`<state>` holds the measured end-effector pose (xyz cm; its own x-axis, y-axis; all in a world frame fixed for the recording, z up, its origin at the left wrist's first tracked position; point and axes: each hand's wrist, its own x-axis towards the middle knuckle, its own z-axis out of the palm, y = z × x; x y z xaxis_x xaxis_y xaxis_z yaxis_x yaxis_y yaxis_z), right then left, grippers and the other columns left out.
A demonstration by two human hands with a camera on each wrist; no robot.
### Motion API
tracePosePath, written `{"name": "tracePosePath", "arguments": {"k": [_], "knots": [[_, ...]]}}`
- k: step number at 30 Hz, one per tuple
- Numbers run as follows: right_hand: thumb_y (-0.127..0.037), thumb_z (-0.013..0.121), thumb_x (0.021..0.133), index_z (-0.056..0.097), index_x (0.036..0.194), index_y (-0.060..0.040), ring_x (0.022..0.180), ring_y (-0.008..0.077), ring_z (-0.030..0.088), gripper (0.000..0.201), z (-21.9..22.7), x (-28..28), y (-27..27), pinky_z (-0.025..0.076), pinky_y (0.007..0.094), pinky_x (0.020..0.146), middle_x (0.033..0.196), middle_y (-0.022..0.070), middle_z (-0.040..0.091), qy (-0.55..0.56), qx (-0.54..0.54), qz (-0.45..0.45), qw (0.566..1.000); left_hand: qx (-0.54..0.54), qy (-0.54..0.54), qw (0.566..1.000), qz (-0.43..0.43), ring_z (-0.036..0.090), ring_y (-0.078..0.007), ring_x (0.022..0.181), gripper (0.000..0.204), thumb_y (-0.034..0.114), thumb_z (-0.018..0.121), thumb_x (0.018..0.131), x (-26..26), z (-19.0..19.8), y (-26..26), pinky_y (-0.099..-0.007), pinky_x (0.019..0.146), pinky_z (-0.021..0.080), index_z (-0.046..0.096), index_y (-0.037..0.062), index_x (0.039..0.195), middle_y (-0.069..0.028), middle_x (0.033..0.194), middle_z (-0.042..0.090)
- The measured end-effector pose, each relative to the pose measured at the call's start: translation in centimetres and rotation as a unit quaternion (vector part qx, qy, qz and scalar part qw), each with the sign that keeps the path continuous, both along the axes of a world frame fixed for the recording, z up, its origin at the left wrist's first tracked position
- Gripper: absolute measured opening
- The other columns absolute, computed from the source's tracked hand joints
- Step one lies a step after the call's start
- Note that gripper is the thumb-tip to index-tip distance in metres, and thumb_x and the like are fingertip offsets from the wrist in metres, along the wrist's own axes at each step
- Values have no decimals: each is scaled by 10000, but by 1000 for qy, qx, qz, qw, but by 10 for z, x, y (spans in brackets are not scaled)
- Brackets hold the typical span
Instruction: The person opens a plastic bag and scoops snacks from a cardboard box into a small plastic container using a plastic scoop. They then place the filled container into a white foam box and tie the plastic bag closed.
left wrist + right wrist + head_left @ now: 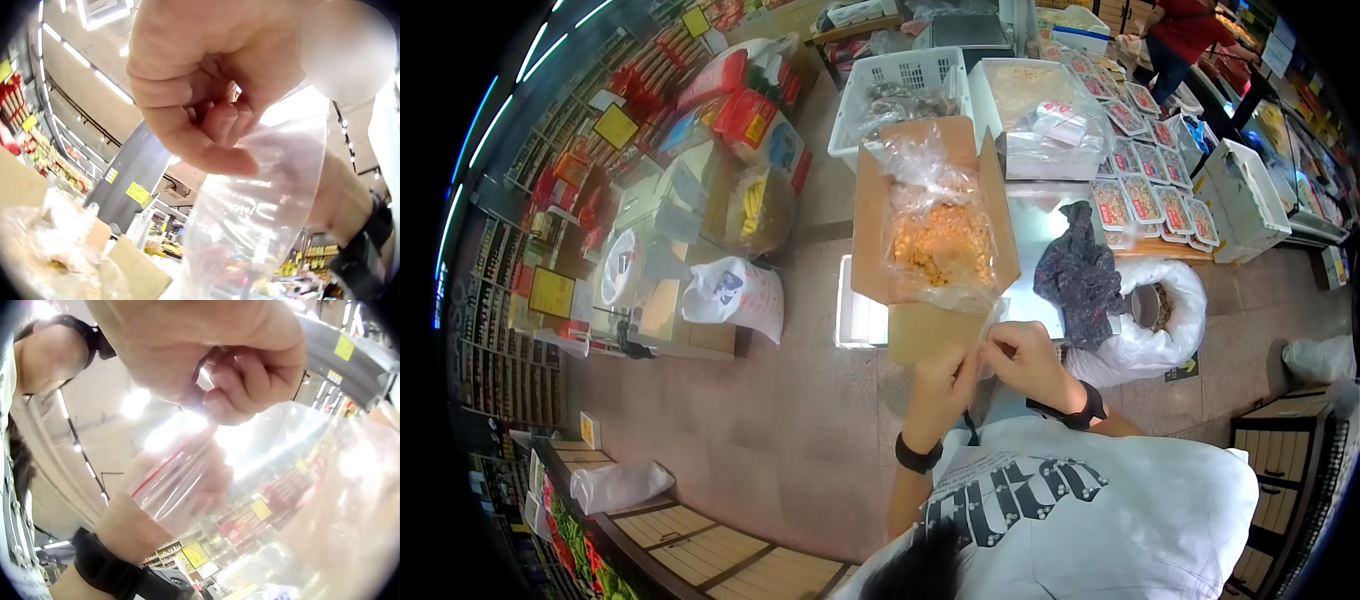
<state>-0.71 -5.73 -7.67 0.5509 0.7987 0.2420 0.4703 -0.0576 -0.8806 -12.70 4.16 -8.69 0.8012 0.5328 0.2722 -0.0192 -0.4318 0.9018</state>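
Observation:
Between my two hands is a clear plastic zip bag (pixel 250 219), its red zip line visible in the right wrist view. My left hand (pixel 943 388) pinches the bag's upper edge with curled fingers. Close beside it, my right hand (pixel 1032 362) pinches the same edge between thumb and fingers. Just ahead of both hands stands an open cardboard box (pixel 872 240) lined with clear plastic, holding many small orange pieces (pixel 940 245). One box flap (pixel 930 330) hangs toward me, near the left hand.
To the right lie a dark crumpled bag (pixel 1080 265) and a white sack (pixel 1105 360) with its mouth rolled open. Behind are a white basket (pixel 850 110), a white foam box (pixel 990 100) and rows of wrapped trays (pixel 1142 198). A person (pixel 1185 40) stands far right.

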Motion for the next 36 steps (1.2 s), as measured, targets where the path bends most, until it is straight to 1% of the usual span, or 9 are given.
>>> {"name": "tracePosePath", "arguments": {"k": [3,4,7,10,14,21,25,32,36], "knots": [[-95,599,746,550,654,30,474,306,514,163,-10,-16,3,418,339,474,579,175,516,-60,16,-37,997,71,21,980,183,434,-160,553,183,47,565,872,-42,-13,20,-302,527,351,485,-25,724,-142,631,451],[-100,602,744,557,651,24,484,309,525,162,-10,-20,7,425,343,476,584,171,527,-61,0,-30,998,174,4,967,184,470,-278,536,212,36,545,875,-47,-17,25,-364,512,366,448,-28,697,-159,634,458],[-116,612,739,578,645,7,515,321,558,158,-10,-34,14,443,354,484,599,159,561,-58,-54,-4,997,146,94,967,187,530,-263,606,132,23,530,879,-72,4,29,-359,560,410,508,-35,762,-158,697,531],[-136,619,744,592,652,-11,537,330,568,158,-15,-45,34,452,366,492,611,158,571,-112,-14,-32,993,-18,71,987,141,621,-267,812,124,9,490,895,-93,26,10,-338,711,475,588,-44,949,-182,898,626],[-139,608,755,573,662,-29,553,331,564,148,-18,-60,51,443,398,497,613,146,568,-170,10,17,985,-122,29,989,74,535,-245,1171,341,17,392,945,-89,16,-3,-293,958,413,492,-52,1264,-198,1270,534],[-123,592,742,549,677,-38,570,310,556,115,-25,-72,63,432,413,522,618,135,557,-243,58,104,963,-497,-144,856,27,361,-223,1318,411,100,350,989,-56,-29,29,-312,1089,291,356,-58,1368,-143,1415,390],[-129,601,740,546,678,-38,581,282,567,123,-29,-77,62,437,405,513,619,123,557,-333,66,120,933,-582,-148,799,-27,338,-193,1333,439,213,410,994,-39,-45,45,-303,1103,268,382,-30,1358,-111,1420,390],[-175,632,749,573,757,-40,642,263,581,147,-39,-72,55,463,362,579,705,105,577,-330,11,135,934,-491,-149,857,-49,321,-216,1345,501,293,375,998,-20,-49,53,-332,1093,287,317,9,1407,-106,1463,332],[-226,670,731,589,860,-44,792,273,580,238,-19,-54,59,464,371,688,862,107,581,-309,75,105,942,-564,-255,780,-94,152,-221,1411,653,479,307,975,-23,-60,65,-414,1128,188,153,79,1468,-105,1536,143]]}}
